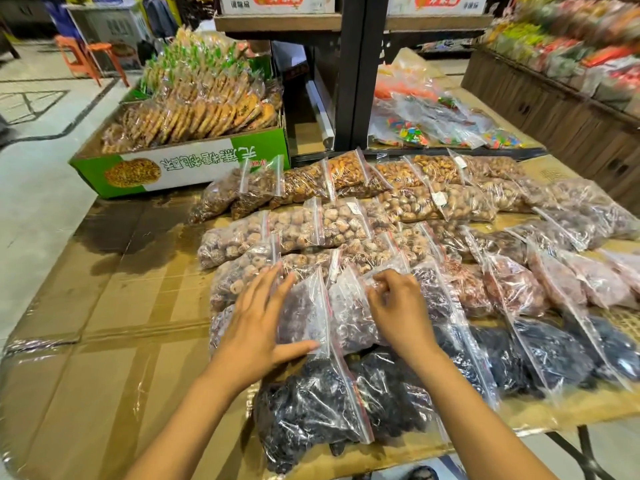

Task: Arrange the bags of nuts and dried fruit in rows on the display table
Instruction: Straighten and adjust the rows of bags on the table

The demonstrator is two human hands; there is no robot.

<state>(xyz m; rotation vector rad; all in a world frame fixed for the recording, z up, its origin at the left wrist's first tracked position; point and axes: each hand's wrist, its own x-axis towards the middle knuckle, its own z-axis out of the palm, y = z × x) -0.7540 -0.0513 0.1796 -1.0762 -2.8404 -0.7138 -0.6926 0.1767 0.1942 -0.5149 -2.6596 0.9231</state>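
Several clear zip bags of nuts and dried fruit lie in overlapping rows on the cardboard-covered display table [104,341]. Golden-brown nut bags [349,174] fill the far row, pale round dried fruit [294,230] the middle rows, reddish fruit [512,289] the right. Black dried fruit bags [311,410] line the near edge. My left hand [259,327] lies flat with spread fingers against a bag of dark purple fruit [304,313]. My right hand [394,306] pinches the top edge of the neighbouring bag [349,317].
A green box of packed biscuits [180,168] stands at the table's far left. A black shelf post [353,71] rises behind the rows, with candy bags [433,126] to its right. A wooden counter of snacks [571,81] runs along the right. Orange stools [86,57] stand far left.
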